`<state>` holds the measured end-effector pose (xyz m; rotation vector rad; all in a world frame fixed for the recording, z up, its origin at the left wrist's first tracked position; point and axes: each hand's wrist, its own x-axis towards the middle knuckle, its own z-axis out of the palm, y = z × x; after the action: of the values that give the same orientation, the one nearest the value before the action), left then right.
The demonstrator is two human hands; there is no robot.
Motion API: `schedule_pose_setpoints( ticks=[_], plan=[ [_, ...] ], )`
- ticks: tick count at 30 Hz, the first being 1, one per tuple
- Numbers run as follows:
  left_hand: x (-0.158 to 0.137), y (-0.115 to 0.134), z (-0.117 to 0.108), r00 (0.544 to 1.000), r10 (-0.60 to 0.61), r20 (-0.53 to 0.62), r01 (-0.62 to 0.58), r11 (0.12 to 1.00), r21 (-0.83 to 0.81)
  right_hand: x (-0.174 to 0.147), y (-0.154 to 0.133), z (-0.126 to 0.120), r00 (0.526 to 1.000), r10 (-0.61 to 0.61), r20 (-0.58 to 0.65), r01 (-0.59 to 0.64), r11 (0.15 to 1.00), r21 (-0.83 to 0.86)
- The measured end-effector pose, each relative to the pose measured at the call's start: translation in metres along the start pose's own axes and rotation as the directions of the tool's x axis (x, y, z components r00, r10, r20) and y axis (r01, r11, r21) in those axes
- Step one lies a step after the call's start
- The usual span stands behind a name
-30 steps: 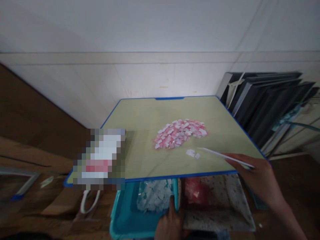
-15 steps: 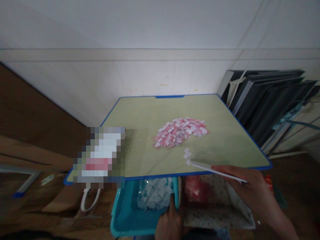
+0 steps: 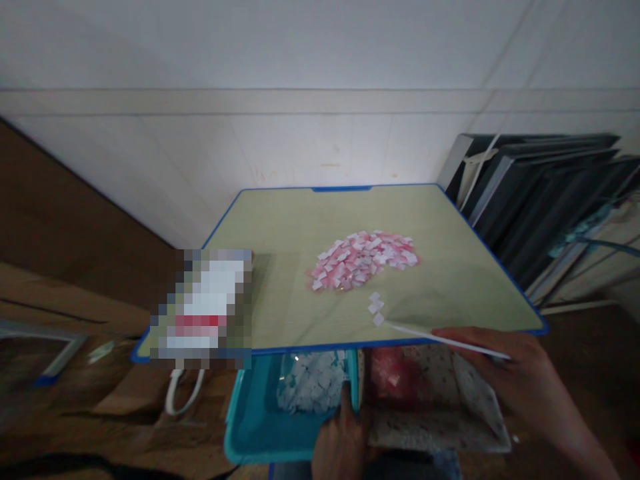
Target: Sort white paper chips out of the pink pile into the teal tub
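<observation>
My right hand (image 3: 510, 363) is closed around a thin white stick-like tool (image 3: 450, 341), whether tweezers or a plain stick I cannot tell. Its tip lies just right of a few small whitish squares (image 3: 376, 308) on the pale green board (image 3: 280, 267) with a blue rim. Beyond them is a flat heap of pink-and-white squares (image 3: 363, 260). My left hand (image 3: 340, 440) is below the board, at the right rim of a teal tray (image 3: 255, 433). Its index finger stretches forward by the rim, beside whitish pieces (image 3: 313, 387) in the tray; the other fingers are mostly hidden.
A pixelated phone-like object (image 3: 207, 303) stands at the board's left, a white cable loop (image 3: 183, 393) under it. Right of the tray sits a speckled box (image 3: 435, 427) with reddish pieces (image 3: 393, 377). Dark panels (image 3: 545, 193) lean at the right, and a wall (image 3: 320, 147) rises behind.
My right hand and the white tool have shifted slightly right, drawing the tip away from the small squares. The left hand keeps its place by the tray. The view has tilted slightly.
</observation>
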<state>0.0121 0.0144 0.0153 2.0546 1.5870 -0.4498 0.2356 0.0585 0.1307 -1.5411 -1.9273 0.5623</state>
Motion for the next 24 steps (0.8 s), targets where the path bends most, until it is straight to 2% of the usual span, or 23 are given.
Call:
schedule_pose_setpoints(
  ticks=[9, 15, 19, 24],
  plan=[
    [-0.001, -0.002, 0.002, 0.999, 0.010, -0.038, -0.011, 1.000, -0.028, 0.006, -0.024, 0.027, 0.995, -0.081, 0.060, 0.073, 0.990, 0.119],
    [0.000, -0.003, 0.006, 0.998, 0.025, -0.049, -0.026, 1.000, -0.013, 0.003, -0.011, 0.010, 0.989, 0.051, -0.140, -0.049, 0.999, 0.017],
    [0.001, -0.002, 0.006, 0.998, 0.017, -0.053, -0.017, 1.000, -0.010, -0.002, -0.007, 0.010, 0.994, 0.025, -0.102, -0.024, 1.000, 0.007],
    [0.001, -0.002, 0.006, 0.998, 0.016, -0.065, -0.016, 1.000, 0.007, 0.000, -0.022, 0.031, 0.998, -0.003, -0.064, 0.009, 0.996, 0.094]
  ],
)
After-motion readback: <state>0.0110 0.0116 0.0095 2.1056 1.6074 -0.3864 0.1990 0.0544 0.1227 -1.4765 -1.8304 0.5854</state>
